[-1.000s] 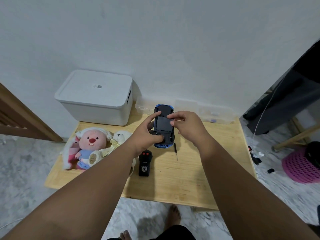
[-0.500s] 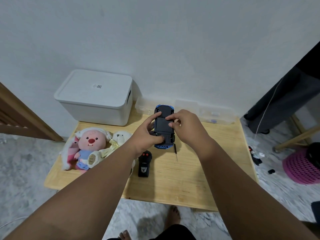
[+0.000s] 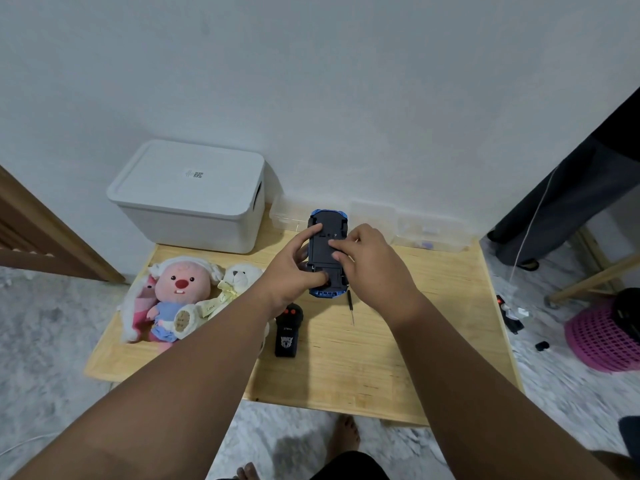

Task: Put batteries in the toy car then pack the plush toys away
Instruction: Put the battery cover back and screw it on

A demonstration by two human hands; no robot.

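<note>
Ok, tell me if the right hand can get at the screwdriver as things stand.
Probably yes. The screwdriver lies bare on the table just beside the right hand, nothing covering it; that hand would first have to let go of the toy car.

Both arms outstretched, left hand (image 3: 294, 271) and right hand (image 3: 372, 261) close together (fingers curled)

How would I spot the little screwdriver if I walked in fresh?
Start at the wooden table against the white wall, then find the upturned blue toy car held in both hands near the middle. Just right of the car's near end, below the right hand, lies the screwdriver. It is a thin dark stick, far slimmer than the chunky black remote control to its left.
</note>
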